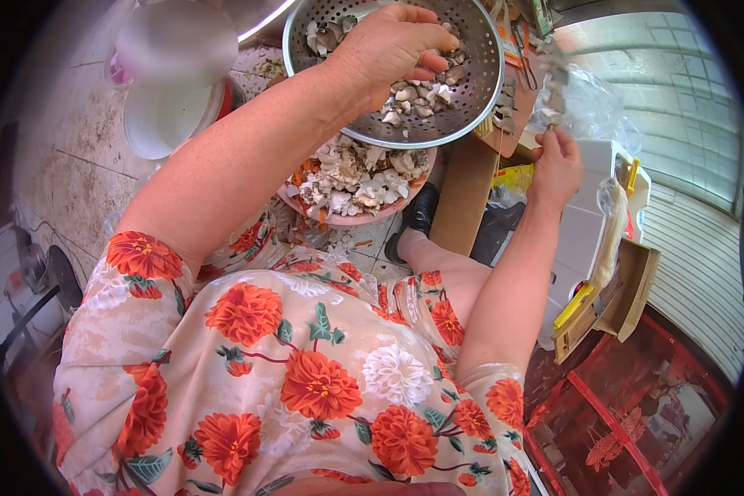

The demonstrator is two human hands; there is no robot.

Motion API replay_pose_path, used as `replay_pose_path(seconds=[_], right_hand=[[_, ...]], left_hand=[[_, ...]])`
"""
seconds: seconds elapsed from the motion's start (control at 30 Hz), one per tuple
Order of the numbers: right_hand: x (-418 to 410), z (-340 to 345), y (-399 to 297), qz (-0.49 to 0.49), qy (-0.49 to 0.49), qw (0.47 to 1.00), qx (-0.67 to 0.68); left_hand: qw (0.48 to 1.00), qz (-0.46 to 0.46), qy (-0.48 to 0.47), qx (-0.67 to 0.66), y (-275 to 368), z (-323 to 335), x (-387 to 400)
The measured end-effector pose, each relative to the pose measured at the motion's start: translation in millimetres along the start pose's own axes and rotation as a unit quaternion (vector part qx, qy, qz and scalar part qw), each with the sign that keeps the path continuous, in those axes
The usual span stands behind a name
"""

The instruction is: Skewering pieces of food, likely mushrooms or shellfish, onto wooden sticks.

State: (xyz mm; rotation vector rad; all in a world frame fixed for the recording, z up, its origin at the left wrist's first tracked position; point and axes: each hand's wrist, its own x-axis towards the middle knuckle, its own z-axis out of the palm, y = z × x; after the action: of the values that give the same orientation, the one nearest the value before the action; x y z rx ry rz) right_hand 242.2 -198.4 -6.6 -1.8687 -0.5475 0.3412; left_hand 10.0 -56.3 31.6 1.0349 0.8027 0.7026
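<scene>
My left hand hangs over a perforated metal colander, its fingers apart and nothing visible between them. Torn grey-and-white oyster mushroom pieces lie scattered in the colander. To the right, my right hand pinches the lower end of a skewer of mushroom pieces, held upright and blurred. More skewered mushrooms rest on a brown surface just beyond the colander's right rim. Below the colander, a pink basin holds pale mushroom trimmings and orange scraps.
A white bucket stands on the tiled floor at left. Scissors lie at the upper right, near a clear plastic bag. On the right are a cardboard box, a white foam box and a small open carton.
</scene>
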Motion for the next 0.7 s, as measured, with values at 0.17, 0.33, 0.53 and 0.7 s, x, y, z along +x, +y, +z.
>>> replay_pose_path(seconds=[0.17,0.33,0.53,0.7], right_hand=[[37.4,-4.2,77.9,0.056,-0.017,0.998,-0.031],[46.6,15.4,117.3,0.075,-0.028,0.990,-0.118],[56.2,7.9,151.2,0.108,-0.048,0.983,-0.141],[42.4,14.7,130.1,0.169,-0.067,0.974,-0.132]], left_hand=[[1.000,-0.005,-0.019,-0.004,-0.8,5.5,-3.4],[1.000,-0.013,-0.015,-0.005,1.9,-1.7,-1.0],[1.000,-0.011,-0.017,-0.009,6.8,-0.9,-3.1],[1.000,-0.010,-0.011,-0.005,7.7,1.6,-7.1]])
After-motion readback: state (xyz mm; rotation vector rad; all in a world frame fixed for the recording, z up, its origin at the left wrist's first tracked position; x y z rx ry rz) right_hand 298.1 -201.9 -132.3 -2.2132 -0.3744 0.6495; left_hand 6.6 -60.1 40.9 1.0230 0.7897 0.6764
